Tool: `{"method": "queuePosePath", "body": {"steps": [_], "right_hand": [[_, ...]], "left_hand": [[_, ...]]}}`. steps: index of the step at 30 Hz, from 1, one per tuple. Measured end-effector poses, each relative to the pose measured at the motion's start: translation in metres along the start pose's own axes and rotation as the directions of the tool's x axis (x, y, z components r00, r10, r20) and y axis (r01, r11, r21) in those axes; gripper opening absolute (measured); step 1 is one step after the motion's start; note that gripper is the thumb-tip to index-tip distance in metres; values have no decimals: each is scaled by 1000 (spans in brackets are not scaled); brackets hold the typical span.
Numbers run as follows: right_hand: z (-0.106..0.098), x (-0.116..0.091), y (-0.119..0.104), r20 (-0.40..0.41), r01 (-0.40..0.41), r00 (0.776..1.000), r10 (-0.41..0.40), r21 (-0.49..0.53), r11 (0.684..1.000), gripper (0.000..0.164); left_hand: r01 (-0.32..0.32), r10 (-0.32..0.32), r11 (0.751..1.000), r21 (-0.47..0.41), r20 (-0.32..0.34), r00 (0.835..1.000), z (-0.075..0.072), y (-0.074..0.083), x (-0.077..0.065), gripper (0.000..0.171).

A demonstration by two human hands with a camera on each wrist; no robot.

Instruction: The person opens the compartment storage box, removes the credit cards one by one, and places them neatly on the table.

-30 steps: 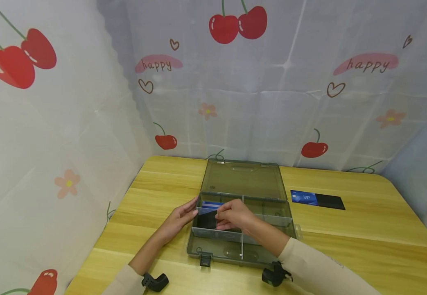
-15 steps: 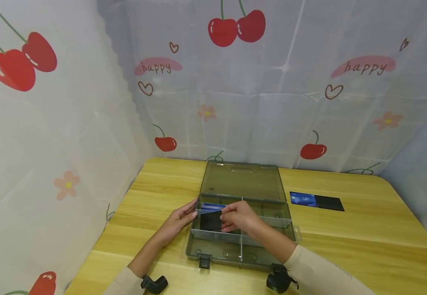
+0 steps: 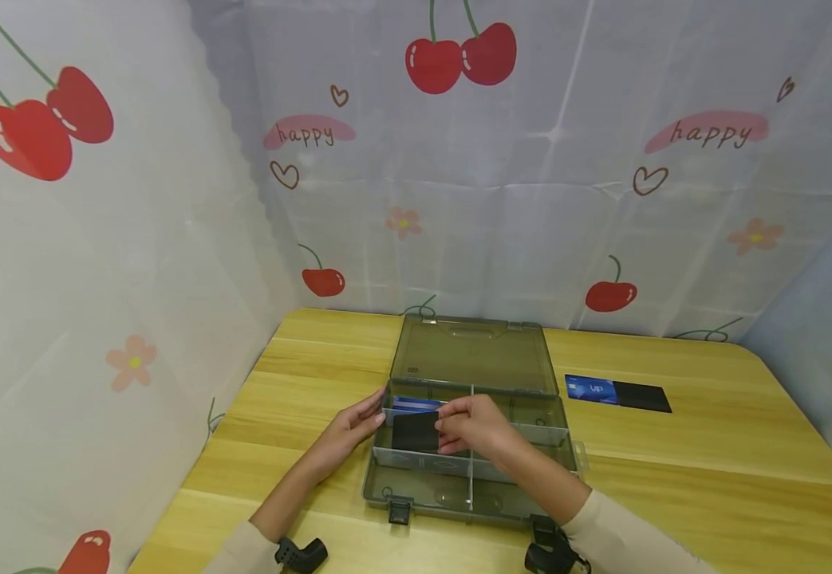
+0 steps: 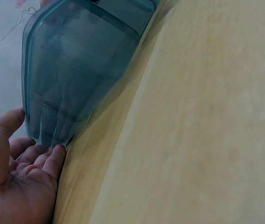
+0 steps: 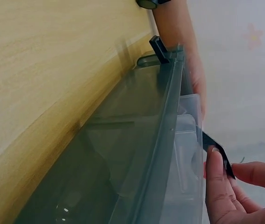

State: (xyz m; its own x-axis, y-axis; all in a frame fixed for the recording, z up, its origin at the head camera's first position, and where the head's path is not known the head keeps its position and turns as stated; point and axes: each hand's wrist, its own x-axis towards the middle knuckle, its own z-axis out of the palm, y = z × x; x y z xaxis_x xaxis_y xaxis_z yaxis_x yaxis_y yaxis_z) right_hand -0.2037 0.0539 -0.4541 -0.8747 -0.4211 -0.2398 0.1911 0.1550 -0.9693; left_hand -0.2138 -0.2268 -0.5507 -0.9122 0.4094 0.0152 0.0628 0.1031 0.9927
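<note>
My right hand (image 3: 479, 426) pinches a plain black card (image 3: 414, 433) by its right edge, over the middle-left compartment of a smoky plastic divided box (image 3: 433, 496). In the right wrist view the card appears edge-on between thumb and fingers, beside the clear divider (image 5: 183, 154). Blue-and-white striped cards (image 3: 414, 405) stand in the back-left compartment, partly behind the black card. My left hand (image 3: 349, 428) rests against the box's left side. The left wrist view has its thumb at the box's rim and its fingertips against the wall.
The box's lid (image 3: 471, 355) lies opened back on the table (image 3: 301, 363). To the right of it lie a blue VIP card (image 3: 590, 389) and a black card (image 3: 641, 396), side by side. A front latch (image 3: 399, 510) sticks out towards me. A cherry-print curtain (image 3: 502, 231) hangs behind.
My right hand has drawn the black card a little to the right, and more of its face now shows. My left hand has stayed at the box's side.
</note>
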Motion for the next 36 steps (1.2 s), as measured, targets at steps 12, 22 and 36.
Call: {"method": "queuePosePath", "body": {"steps": [12, 22, 36], "right_hand": [[-4, -7, 0, 4, 19, 1000, -19, 20, 1000, 31], [-11, -16, -3, -35, 40, 999, -39, 27, 999, 31], [-25, -28, -12, -122, 44, 992, -41, 23, 999, 28]], "left_hand": [[23, -23, 1000, 3, -3, 1000, -1, 0, 1, 63], [9, -9, 1000, -1, 9, 1000, -1, -1, 1, 63], [18, -18, 1000, -7, 0, 1000, -1, -1, 1, 62]]}}
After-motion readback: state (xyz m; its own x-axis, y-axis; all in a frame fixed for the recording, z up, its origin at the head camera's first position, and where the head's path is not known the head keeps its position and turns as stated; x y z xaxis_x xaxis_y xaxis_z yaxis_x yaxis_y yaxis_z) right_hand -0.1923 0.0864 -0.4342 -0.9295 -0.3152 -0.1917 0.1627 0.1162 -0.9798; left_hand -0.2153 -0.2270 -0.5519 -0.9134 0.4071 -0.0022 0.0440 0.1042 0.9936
